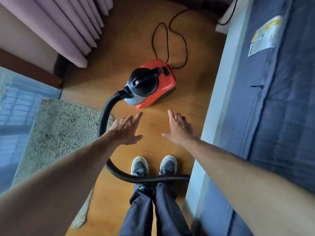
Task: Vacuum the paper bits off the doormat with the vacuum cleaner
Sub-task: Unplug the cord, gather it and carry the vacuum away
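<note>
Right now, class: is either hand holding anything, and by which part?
Nothing is held. The left hand and right hand are open, fingers spread, above the floor near the vacuum cleaner.

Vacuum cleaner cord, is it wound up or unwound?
Unwound. The black cord lies in loose loops on the floor behind the red vacuum cleaner; whether it is plugged in cannot be told.

Both hands [127, 129] [179, 129] empty, fingers spread above floor; vacuum cleaner [150, 84] beyond; doormat [59, 126] left.
</note>
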